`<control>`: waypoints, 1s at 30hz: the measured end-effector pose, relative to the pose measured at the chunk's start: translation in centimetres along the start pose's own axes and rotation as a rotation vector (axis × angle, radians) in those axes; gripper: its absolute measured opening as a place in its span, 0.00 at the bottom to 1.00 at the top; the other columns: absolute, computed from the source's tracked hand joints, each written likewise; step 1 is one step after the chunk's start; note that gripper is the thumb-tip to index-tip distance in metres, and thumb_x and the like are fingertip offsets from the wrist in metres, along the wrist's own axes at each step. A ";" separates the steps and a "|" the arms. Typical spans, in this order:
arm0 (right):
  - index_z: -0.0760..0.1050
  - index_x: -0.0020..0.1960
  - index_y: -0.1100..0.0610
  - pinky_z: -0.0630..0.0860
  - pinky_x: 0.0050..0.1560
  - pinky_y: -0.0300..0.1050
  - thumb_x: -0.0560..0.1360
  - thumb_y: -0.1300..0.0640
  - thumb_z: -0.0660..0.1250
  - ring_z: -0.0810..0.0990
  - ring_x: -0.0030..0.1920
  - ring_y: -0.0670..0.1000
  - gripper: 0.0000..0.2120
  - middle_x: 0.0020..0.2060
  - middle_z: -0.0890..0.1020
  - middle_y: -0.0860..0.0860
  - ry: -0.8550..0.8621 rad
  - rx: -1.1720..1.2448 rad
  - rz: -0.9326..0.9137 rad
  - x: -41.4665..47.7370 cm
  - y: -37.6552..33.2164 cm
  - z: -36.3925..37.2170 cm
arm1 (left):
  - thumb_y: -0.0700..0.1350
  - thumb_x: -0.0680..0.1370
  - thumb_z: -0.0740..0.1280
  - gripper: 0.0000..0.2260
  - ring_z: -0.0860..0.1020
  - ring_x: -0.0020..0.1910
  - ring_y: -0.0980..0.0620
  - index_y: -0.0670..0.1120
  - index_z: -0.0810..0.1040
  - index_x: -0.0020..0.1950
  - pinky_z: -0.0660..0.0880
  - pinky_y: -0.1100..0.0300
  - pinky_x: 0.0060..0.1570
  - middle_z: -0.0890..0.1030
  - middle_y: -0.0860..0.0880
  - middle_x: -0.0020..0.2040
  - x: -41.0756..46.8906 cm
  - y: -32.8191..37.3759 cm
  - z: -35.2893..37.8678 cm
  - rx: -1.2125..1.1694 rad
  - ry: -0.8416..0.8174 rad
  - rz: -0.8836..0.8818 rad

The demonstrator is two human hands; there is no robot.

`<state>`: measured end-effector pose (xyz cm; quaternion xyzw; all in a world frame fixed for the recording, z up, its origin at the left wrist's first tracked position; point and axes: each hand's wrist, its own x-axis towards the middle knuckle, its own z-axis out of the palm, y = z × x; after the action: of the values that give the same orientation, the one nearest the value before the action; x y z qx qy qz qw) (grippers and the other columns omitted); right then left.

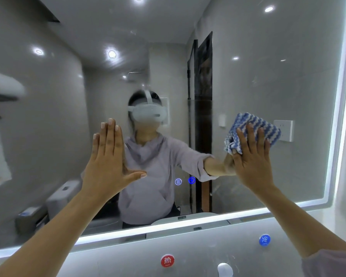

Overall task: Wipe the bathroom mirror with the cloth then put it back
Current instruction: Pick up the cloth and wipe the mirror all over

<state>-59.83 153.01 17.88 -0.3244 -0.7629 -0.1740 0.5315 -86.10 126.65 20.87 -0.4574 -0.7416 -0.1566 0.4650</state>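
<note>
The cloth (252, 130), blue-and-white in a wavy weave, is pressed flat against the mirror (278, 80) by the right hand (252, 156), whose fingers (248, 134) are spread open over it rather than curled around it; it sits toward the mirror's right side, about mid-height, near the reflected wall socket. The left hand (108, 156) is raised flat toward the glass with its fingers together, thumb out, holding nothing; whether it touches the glass I cannot tell. Below the mirror, on the wall, a red round tag (167, 260) reads "热" with small letters beneath, too blurred to read surely, and a blue round tag (264, 240) reads "冷". Two small lit blue icons (184, 181) glow in the glass itself — one of wavy lines, one a ring. A bright light strip (188, 220) runs along the mirror's bottom and right edges; the cloth lies just inside the right strip, with wide bare glass above it and across to the left.
</note>
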 end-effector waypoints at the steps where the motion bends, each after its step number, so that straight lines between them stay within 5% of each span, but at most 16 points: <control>1: 0.55 0.77 0.56 0.54 0.73 0.65 0.83 0.44 0.40 0.54 0.76 0.64 0.27 0.76 0.58 0.62 0.003 0.001 0.003 0.0 -0.2 0.0 | 0.78 0.63 0.50 0.58 0.40 0.76 0.40 0.35 0.38 0.75 0.37 0.50 0.74 0.38 0.38 0.76 0.0 0.0 0.0 -0.001 0.000 0.000; 10: 0.52 0.77 0.58 0.47 0.73 0.69 0.78 0.45 0.48 0.48 0.76 0.67 0.30 0.76 0.51 0.61 0.013 0.046 0.063 -0.3 -3.9 0.3 | 0.77 0.63 0.51 0.58 0.40 0.76 0.40 0.36 0.38 0.75 0.35 0.51 0.74 0.39 0.38 0.77 0.0 0.3 -0.3 -0.019 -0.004 -0.016; 13: 0.56 0.77 0.58 0.43 0.73 0.67 0.78 0.45 0.51 0.47 0.76 0.68 0.31 0.77 0.53 0.61 0.033 0.082 -0.035 -0.4 -7.0 0.8 | 0.78 0.63 0.56 0.60 0.40 0.76 0.40 0.35 0.38 0.75 0.36 0.50 0.74 0.38 0.38 0.77 0.0 0.4 -0.5 -0.017 -0.009 -0.014; 19: 0.44 0.79 0.49 0.37 0.74 0.63 0.81 0.42 0.51 0.40 0.77 0.62 0.31 0.78 0.43 0.53 0.007 0.040 -0.247 -0.9 -14.5 1.7 | 0.75 0.63 0.59 0.60 0.39 0.76 0.39 0.34 0.38 0.75 0.37 0.48 0.74 0.37 0.37 0.76 -0.1 0.4 -0.6 -0.001 -0.025 -0.008; 30: 0.49 0.78 0.50 0.35 0.75 0.57 0.82 0.42 0.48 0.44 0.78 0.59 0.28 0.78 0.49 0.52 -0.038 0.022 -0.414 -0.9 -17.4 1.4 | 0.79 0.63 0.47 0.58 0.37 0.76 0.41 0.35 0.36 0.74 0.35 0.50 0.74 0.35 0.38 0.76 0.0 0.4 -0.4 0.019 -0.029 -0.013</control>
<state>-72.41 140.91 17.96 -0.1581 -0.8249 -0.2649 0.4736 -85.59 126.61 20.97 -0.4503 -0.7527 -0.1462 0.4575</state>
